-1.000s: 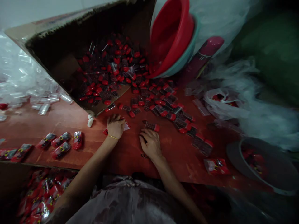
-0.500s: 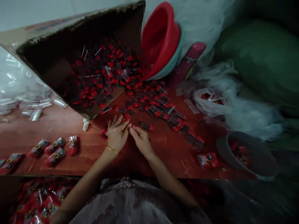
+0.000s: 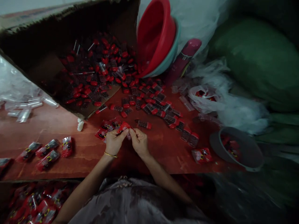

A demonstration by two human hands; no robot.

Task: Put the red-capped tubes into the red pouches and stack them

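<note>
Pinched between both hands is a small red printed plastic packet [image 3: 124, 126], held upright above the table's middle. My left hand [image 3: 114, 142], with a gold bangle at the wrist, grips its left side. My right hand [image 3: 140, 142] pinches the opposite side, fingertips close to the left thumb. Whether anything lies inside the packet I cannot tell. Beyond the left hand lie several more red packets [image 3: 102, 133], partly covered by it. A small clear container with a red cap [image 3: 143, 124] lies just past the right hand.
A tipped cardboard box [image 3: 50, 67] spills red-capped containers [image 3: 161, 105] onto the red table. Filled packets [image 3: 48, 160] lie at left. Red basin [image 3: 167, 34], pink bottle [image 3: 184, 59] and plastic bags [image 3: 243, 109] stand behind; a grey tub [image 3: 220, 149] sits right.
My left hand's spread fingers have closed on the red packet, which now shows more fully between both hands. The whole view has shifted slightly, scene moving left.
</note>
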